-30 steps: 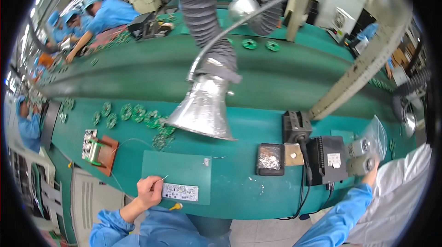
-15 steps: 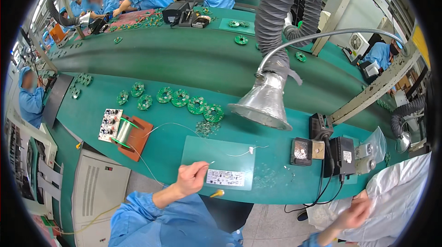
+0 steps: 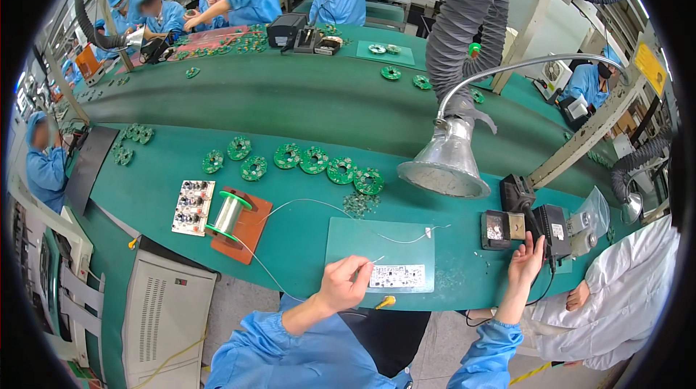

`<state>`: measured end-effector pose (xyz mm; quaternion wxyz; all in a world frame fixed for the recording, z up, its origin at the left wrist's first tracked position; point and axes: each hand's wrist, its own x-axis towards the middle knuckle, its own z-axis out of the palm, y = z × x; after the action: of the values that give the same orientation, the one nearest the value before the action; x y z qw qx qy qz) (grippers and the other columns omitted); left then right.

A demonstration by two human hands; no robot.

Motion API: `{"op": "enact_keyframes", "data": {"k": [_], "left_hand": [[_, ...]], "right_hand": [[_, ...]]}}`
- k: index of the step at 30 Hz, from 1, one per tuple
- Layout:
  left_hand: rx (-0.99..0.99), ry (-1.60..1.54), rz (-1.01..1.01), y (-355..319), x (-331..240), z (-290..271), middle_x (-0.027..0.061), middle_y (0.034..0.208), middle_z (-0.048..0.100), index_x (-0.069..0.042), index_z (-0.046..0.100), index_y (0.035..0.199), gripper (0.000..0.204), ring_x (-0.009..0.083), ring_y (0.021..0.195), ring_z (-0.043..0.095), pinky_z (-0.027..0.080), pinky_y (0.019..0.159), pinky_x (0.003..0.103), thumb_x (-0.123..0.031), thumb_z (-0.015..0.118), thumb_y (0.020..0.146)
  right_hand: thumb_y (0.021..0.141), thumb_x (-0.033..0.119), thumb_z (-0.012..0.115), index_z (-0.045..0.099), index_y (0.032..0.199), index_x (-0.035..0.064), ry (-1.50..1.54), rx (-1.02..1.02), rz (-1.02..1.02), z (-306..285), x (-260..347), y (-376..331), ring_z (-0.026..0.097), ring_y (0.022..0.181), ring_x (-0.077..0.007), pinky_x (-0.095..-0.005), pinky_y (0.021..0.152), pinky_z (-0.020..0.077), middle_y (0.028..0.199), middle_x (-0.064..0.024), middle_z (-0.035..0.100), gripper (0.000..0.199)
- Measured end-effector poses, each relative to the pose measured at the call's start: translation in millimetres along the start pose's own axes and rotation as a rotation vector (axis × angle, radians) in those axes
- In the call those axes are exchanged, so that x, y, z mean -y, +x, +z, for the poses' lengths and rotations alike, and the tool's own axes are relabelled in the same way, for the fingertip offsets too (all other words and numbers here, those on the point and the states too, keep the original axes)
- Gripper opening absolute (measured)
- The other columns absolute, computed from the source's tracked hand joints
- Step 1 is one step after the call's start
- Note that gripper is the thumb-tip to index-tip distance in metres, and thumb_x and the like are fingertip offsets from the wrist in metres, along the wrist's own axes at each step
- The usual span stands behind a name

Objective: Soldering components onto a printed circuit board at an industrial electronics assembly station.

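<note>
My left hand (image 3: 346,284) is closed in a pinch on thin solder wire (image 3: 378,260), whose tip points over a white printed circuit board (image 3: 397,276). The board lies on a pale green mat (image 3: 348,240). From a solder spool (image 3: 228,215) on a brown stand (image 3: 250,233), one strand loops down towards my left hand and another runs across to the mat's right side. My right hand (image 3: 525,264) reaches up at the right, fingers extended and apart, beside a black soldering iron stand (image 3: 516,195) and its sponge tray (image 3: 516,226). Whether the fingertips touch the iron is unclear.
Several round green circuit boards (image 3: 314,160) line the bench's far edge, near a heap of small parts (image 3: 360,205). A metal fume hood (image 3: 446,164) hangs over the bench. A black control box (image 3: 552,233) stands at right, beside a person in a white coat (image 3: 623,280).
My right hand has moved from beyond the bench's front edge up to the soldering iron stand, its fingers now spread. The left keeps its pinch on the wire. The whole view has shifted.
</note>
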<state>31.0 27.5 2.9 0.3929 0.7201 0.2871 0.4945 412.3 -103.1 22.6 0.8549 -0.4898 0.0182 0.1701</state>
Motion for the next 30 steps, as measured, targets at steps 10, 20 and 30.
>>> {"op": "enact_keyframes", "data": {"k": [10, 20, 30], "left_hand": [[-0.017, 0.046, 0.111, 8, -2, -2, 0.0087, 0.060, 0.056, 0.001, 0.063, 0.082, 0.005, 0.0160, 0.047, 0.052, 0.040, 0.043, 0.026, 0.001, 0.064, 0.077], [0.199, 0.023, 0.139, -7, -68, -9, 0.0095, 0.065, 0.057, 0.001, 0.060, 0.094, 0.020, 0.0185, 0.049, 0.054, 0.040, 0.043, 0.028, 0.006, 0.058, 0.074], [0.262, 0.038, 0.254, -9, -63, 11, 0.0066, 0.063, 0.057, -0.003, 0.061, 0.077, 0.018, 0.0201, 0.048, 0.055, 0.040, 0.041, 0.031, 0.004, 0.067, 0.062]], "right_hand": [[0.089, 0.043, 0.053, 0.043, 0.132, 0.0195, -0.242, 0.271, 0.034, 22, 2, 28, 0.043, 0.053, -0.0034, -0.0159, 0.042, 0.0294, 0.102, -0.0030, 0.061, 0.050], [0.097, 0.028, 0.041, 0.050, 0.108, -0.0002, -0.599, 0.218, -0.692, -25, -8, -146, 0.043, 0.063, -0.0064, -0.0195, 0.055, 0.0346, 0.077, -0.0035, 0.051, 0.032], [0.076, -0.012, 0.052, 0.039, 0.116, 0.0111, -0.515, 0.863, -0.584, 46, -66, -242, 0.051, 0.074, -0.0184, -0.0322, 0.065, 0.0463, 0.094, -0.0187, 0.051, 0.048]]}}
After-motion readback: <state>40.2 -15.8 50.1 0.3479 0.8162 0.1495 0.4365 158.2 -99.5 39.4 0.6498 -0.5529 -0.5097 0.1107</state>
